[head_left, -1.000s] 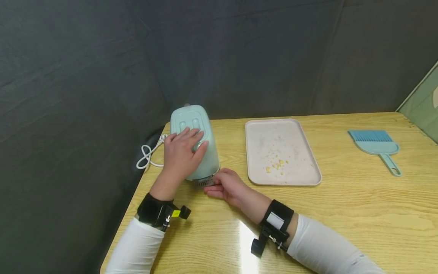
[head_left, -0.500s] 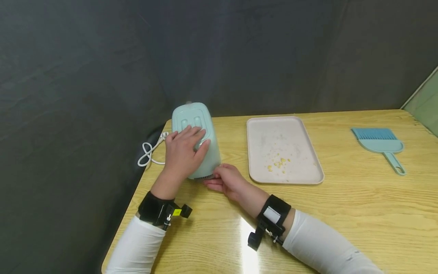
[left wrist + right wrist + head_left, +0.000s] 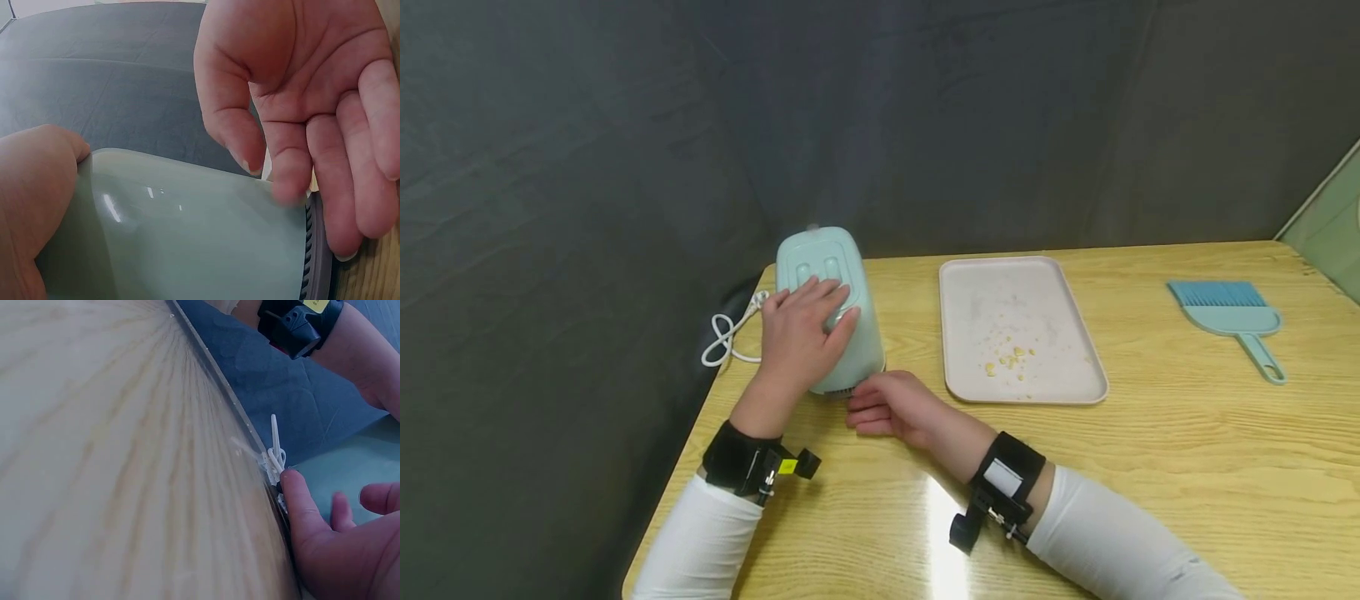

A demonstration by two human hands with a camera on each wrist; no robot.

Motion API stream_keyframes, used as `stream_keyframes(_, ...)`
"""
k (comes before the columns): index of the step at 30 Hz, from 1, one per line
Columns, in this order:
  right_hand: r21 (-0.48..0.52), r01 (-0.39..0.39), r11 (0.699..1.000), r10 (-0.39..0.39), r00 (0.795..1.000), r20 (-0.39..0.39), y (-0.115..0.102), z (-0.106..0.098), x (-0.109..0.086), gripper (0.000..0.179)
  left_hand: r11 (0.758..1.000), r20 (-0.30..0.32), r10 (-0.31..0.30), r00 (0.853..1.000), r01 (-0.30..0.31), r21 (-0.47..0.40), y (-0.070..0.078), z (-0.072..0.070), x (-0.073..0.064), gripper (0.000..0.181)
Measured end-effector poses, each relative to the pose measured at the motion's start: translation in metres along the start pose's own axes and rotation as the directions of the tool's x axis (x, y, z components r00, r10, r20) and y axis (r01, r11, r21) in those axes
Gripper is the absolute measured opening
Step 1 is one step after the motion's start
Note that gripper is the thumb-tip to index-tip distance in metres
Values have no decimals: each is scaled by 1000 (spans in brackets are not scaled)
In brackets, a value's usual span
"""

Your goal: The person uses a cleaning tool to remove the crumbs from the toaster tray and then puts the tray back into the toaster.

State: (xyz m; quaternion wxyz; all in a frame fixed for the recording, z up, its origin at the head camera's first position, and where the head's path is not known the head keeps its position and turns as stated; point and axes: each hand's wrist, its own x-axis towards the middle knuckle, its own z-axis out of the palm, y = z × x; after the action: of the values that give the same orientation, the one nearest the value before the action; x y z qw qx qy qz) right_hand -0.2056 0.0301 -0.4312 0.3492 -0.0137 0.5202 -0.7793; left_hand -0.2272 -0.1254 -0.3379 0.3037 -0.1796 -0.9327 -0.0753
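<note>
A pale mint-blue appliance (image 3: pixel 859 350) with rounded corners lies at the left end of the table; two oval recesses show on its upper face. My left hand (image 3: pixel 805 337) rests flat on that face with its fingers spread. At the near end, a dark grey slotted part (image 3: pixel 317 250) sits against the body, with only a thin strip visible in the head view. My right hand (image 3: pixel 898 408) is beside this end, palm up, with fingers loosely extended and nothing gripped. Its index fingertip is close to the slotted edge; contact cannot be made out.
A white cord with plug (image 3: pixel 724 337) lies left of the appliance by the table edge. Right of it is a pale tray (image 3: pixel 970 292) bearing yellow crumbs (image 3: pixel 1011 358). Farther right lie a blue brush and dustpan (image 3: pixel 1228 317). A dark curtain (image 3: pixel 925 125) stands behind.
The grey slotted part, which stuck out of the near end, has moved inward under the body. My right hand has loosened and drawn slightly away from it. The left hand stays in place.
</note>
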Motion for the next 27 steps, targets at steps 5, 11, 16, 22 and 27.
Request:
stream_keyframes(5, -8, 18, 1000, -18, 1000, 2, 1, 0, 2, 44, 1000, -12, 2, 1000, -2, 7, 0, 0, 0, 47)
stream_keyframes(11, -2, 27, 1000, -27, 1000, 5, 0, 0, 2, 45, 1000, -13, 5, 1000, -5, 13, 0, 0, 0, 47)
stream_keyframes(16, 1, 29, 1000, -29, 1000, -5, 0, 1, 1, 47, 1000, -13, 3, 1000, -2, 8, 1, 1, -1, 47)
stream_keyframes(22, 8, 33, 999, -33, 999, -29, -3, 2, 0, 40, 1000, -46, 14, 999, -14, 1, 0, 3, 0, 45)
stream_keyframes(27, 49, 32, 998, -31, 999, -24, -4, 2, 0, 25, 1000, -46, 10, 999, -9, 7, 0, 4, 0, 46)
